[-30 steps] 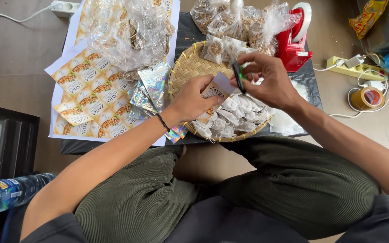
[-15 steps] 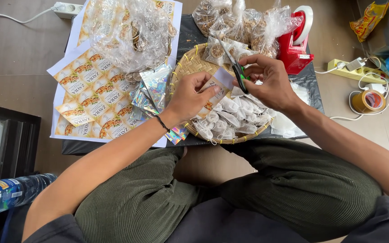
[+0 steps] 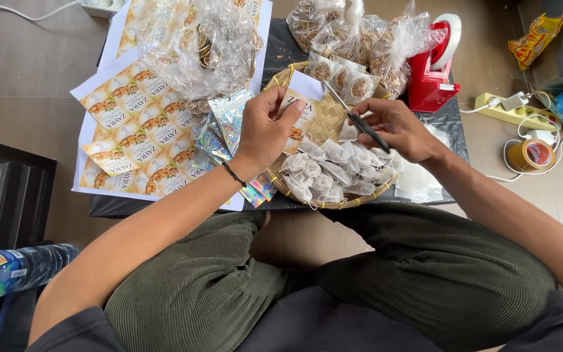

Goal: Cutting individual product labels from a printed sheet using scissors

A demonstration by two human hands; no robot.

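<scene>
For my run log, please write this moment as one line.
left hand: holds printed label | right hand: holds scissors | below: woven tray of small sachets | right: red tape dispenser

**A small home packing corner on the floor**

The place looks like a home workplace for packing snacks. A person sits cross-legged on a brown floor [image 3: 27, 78] at a low table [image 3: 281, 45]. On it are printed label sheets [image 3: 131, 130], a woven tray [image 3: 324, 124] of small sachets, clear snack bags [image 3: 353, 32] and a red tape dispenser [image 3: 431, 72].
</scene>
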